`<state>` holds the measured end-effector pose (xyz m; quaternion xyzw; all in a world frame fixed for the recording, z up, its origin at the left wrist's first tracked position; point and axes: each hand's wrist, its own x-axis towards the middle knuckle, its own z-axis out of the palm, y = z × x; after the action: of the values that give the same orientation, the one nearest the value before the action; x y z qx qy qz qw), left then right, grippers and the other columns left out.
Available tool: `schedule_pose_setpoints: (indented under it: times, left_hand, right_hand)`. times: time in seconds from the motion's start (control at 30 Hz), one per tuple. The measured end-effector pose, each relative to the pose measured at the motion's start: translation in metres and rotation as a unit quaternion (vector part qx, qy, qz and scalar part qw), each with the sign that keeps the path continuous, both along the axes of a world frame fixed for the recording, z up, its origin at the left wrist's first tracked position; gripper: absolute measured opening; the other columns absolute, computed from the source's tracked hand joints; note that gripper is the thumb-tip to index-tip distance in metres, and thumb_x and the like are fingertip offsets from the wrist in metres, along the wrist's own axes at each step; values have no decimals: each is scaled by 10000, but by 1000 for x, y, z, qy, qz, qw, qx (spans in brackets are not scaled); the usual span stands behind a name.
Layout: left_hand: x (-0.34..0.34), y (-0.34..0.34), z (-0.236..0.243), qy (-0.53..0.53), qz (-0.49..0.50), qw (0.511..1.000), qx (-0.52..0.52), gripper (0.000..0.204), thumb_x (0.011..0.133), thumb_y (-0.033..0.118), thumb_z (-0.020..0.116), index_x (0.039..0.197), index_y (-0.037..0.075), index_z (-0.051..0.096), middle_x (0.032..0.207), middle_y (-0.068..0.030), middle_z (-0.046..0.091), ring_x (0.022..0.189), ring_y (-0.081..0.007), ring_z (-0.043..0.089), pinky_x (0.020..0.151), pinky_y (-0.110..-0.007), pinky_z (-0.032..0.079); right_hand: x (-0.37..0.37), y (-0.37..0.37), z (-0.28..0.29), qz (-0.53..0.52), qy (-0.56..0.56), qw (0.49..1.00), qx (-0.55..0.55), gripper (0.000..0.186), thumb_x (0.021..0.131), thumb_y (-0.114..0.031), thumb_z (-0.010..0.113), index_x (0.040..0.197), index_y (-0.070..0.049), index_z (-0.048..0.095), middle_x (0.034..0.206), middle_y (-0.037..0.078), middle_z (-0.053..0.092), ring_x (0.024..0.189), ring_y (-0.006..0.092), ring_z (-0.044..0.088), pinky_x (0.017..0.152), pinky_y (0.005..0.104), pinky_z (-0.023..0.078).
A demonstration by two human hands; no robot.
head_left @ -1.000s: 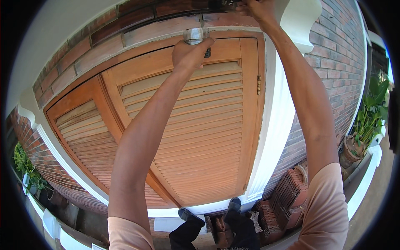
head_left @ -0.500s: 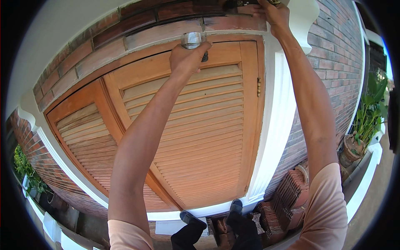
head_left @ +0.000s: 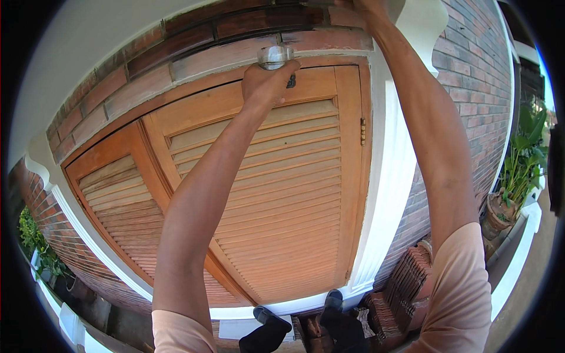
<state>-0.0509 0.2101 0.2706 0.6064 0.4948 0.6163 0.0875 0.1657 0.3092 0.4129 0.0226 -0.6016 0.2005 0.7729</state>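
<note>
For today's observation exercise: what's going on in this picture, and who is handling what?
A person stands facing a louvred wooden shutter in a brick wall, both arms stretched overhead. The left hand holds a small clear, glass-like object up against the lintel above the shutter. The right hand reaches higher, to the brickwork at the picture's top edge; what it touches is cut off.

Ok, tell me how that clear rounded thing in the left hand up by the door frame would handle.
The clear rounded piece looks like glass or hard plastic, so probably stiff and breakable if dropped. Its smooth, shiny surface may be slippery; the left hand cups it from below, against the brickwork. One hand raises it overhead, so it is likely light for its size. Its round form could roll if set down.
</note>
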Motion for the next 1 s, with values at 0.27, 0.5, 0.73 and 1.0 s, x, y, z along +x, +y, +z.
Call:
schedule_pose_setpoints:
  times: [0.27,0.5,0.73,1.0]
  left_hand:
    - [8,7,5,-12,-18,1000,7,453,759,472,824,936,77,693,786,-17,656,674,-90,627,565,-269,527]
    - [17,10,4,-1,-12,1000,5,500,750,507,822,961,73,693,810,-21,663,714,-94,637,589,-271,535]
    - [12,1,-1,-3,-20,1000,-1,536,739,521,816,981,58,697,825,-28,670,729,-109,647,602,-271,545]
    - [7,-8,-2,-6,2,1000,0,539,740,510,818,992,51,692,827,-37,673,717,-117,653,591,-272,543]
  right_hand:
    - [29,42,11,23,12,998,-54,201,958,-152,605,1064,-17,710,876,125,738,699,217,705,582,364,562]
    - [13,27,8,2,-36,999,-11,184,950,-152,616,1009,-11,718,854,109,740,691,202,704,581,338,551]
    - [45,1,-9,-130,-48,990,-30,192,964,-157,632,904,1,724,799,114,737,682,206,707,591,319,574]
    - [17,22,-7,-70,-82,994,-21,191,983,-179,655,1011,3,702,887,122,750,647,209,711,549,315,579]
